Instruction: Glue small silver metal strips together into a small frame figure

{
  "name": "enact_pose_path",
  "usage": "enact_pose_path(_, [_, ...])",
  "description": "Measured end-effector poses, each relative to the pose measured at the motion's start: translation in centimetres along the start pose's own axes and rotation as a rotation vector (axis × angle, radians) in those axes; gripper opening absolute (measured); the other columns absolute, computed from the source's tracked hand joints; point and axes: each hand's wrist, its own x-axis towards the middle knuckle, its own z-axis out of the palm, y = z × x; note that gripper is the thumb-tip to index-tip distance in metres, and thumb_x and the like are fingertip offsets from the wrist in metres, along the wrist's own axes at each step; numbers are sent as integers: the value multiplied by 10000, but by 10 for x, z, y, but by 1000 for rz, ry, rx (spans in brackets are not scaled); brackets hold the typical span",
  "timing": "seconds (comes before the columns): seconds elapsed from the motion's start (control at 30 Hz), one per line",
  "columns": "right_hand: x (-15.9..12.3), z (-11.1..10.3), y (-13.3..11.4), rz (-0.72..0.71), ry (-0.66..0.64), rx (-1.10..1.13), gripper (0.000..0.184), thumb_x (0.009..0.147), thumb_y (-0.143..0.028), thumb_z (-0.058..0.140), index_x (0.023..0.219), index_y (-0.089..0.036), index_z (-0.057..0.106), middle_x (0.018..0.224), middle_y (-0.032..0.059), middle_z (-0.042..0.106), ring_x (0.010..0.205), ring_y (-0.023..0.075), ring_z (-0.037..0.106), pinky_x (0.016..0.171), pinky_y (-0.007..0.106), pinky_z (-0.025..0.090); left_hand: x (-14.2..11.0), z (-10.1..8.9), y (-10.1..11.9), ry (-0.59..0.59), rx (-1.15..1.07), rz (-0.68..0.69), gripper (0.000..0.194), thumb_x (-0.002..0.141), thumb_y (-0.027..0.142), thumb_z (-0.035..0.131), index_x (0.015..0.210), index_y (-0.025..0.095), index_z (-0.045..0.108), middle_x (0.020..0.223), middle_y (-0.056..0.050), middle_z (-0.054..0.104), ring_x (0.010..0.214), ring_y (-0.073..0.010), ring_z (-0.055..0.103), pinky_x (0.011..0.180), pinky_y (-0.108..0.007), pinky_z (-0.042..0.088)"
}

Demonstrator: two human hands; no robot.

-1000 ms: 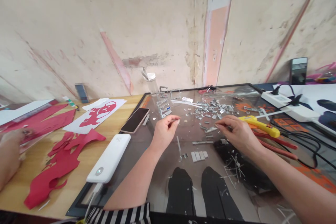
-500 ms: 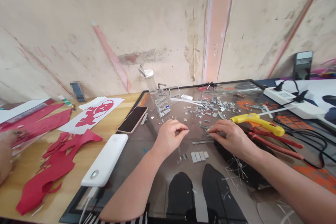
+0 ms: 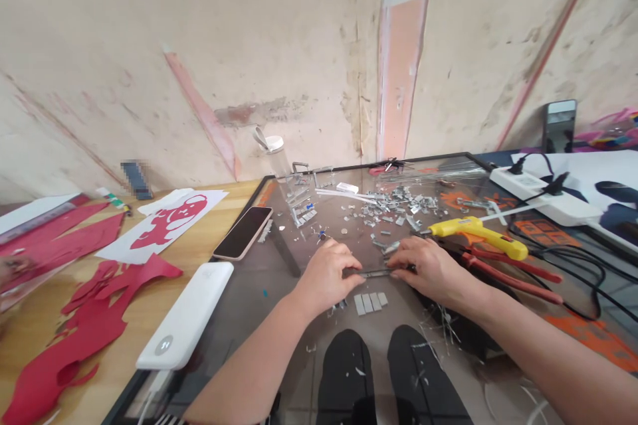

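A thin grey metallic-looking strip [image 3: 376, 273] spans the gap between my two hands, low over the glass tabletop. My left hand [image 3: 327, 273] pinches its left end between thumb and fingers. At the other end, my right hand [image 3: 423, 267] has its fingertips closed on the strip. Just below it lie several flat grey rectangles [image 3: 367, 304] side by side. Small grey offcuts [image 3: 413, 204] are scattered beyond my hands, and a few pieces lie right by my right fingertips.
To the right are a yellow glue gun [image 3: 478, 236], red-handled pliers [image 3: 513, 269] and a white power strip [image 3: 543, 196] with black cables. A phone [image 3: 244, 232], a white power bank [image 3: 187, 315] and red cut paper [image 3: 74, 345] lie left. Another person's hand [image 3: 12, 269] shows at far left.
My hands have come down and nearer me, from above the table onto the ends of the grey strip. The view has shifted slightly to the right.
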Motion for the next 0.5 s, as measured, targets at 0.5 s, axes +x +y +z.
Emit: enact_pose_path(0.5, [3, 5, -7, 30, -27, -12, 123, 786, -163, 634, 805, -227, 736, 785, 39, 668, 815, 196, 597, 773, 322, 433, 2, 4, 3, -31, 41, -16, 39, 748, 207, 695, 779, 194, 714, 769, -29, 661, 824, -198, 536, 763, -316, 437])
